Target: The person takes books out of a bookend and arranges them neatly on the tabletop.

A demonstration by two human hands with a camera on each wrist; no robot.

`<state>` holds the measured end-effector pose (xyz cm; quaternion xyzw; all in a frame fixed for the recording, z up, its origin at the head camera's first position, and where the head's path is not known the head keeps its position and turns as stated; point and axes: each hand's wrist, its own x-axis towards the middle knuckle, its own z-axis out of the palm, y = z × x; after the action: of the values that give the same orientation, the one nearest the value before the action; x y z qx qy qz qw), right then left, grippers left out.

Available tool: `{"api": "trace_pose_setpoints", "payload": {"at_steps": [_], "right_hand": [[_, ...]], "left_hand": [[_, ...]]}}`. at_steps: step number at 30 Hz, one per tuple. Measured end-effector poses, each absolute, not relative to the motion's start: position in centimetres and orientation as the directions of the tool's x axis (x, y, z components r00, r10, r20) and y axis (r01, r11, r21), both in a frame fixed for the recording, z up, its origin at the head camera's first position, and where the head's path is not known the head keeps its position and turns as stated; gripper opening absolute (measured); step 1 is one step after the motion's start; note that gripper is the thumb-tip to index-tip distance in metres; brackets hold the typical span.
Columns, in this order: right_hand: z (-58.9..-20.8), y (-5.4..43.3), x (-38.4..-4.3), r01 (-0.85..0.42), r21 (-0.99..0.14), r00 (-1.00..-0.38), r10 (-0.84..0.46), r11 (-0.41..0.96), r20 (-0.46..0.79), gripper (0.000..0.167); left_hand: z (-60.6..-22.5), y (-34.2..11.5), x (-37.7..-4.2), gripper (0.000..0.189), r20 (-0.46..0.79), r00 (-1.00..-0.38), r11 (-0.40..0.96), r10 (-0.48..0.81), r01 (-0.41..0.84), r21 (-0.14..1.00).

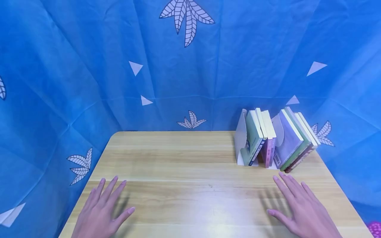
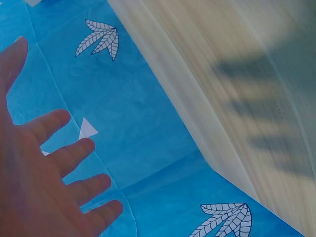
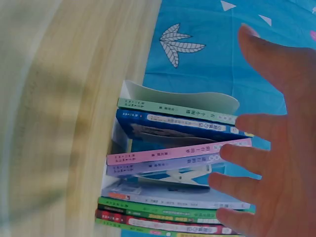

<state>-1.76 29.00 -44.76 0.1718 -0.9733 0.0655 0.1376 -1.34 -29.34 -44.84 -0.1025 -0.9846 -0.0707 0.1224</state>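
My left hand (image 1: 99, 210) hovers over the left front of the table, fingers straight and spread, holding nothing. On the other side, my right hand (image 1: 305, 210) is likewise spread and bare, just in front of a row of books. That row stands at the back right: a green book (image 1: 253, 135) at its left end, pink and purple books (image 3: 177, 151) in the middle, and a leaning group with a lilac book (image 1: 287, 135) at the right. White bookends (image 1: 241, 135) stand between and beside them. In the right wrist view, the fingertips overlap the spines, though contact cannot be told.
The wooden table (image 1: 166, 158) has a rounded back left corner. Blue cloth (image 1: 184, 72) printed with white leaves and triangles hangs behind it and along both sides. A bright pink item (image 1: 375, 228) shows at the lower right edge.
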Motion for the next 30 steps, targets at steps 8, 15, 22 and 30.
{"api": "trace_pose_setpoints", "payload": {"at_steps": [8,15,22,30], "right_hand": [[-43.4,28.8,-4.0,-0.27,-0.246,-0.948,-0.212,0.931,0.238,0.117],[-43.1,29.2,-6.1,-0.19,-0.392,-0.977,-0.133,0.9,0.167,0.112],[-43.4,29.6,-8.3,-0.193,-0.448,-0.97,-0.102,0.873,0.219,0.078],[-43.9,30.1,-10.9,-0.207,-0.551,-0.963,-0.071,0.808,0.259,0.057]], "left_hand": [[-44.9,-29.3,-1.3,0.088,0.299,-0.932,0.966,0.203,0.241,0.096],[-44.9,-29.0,-1.1,0.088,0.331,-0.913,0.955,0.239,0.282,0.089],[-44.6,-28.5,-1.1,0.092,0.353,-0.901,0.954,0.253,0.293,0.066],[-44.6,-27.6,-1.1,0.093,0.362,-0.889,0.942,0.282,0.327,0.07]]}}
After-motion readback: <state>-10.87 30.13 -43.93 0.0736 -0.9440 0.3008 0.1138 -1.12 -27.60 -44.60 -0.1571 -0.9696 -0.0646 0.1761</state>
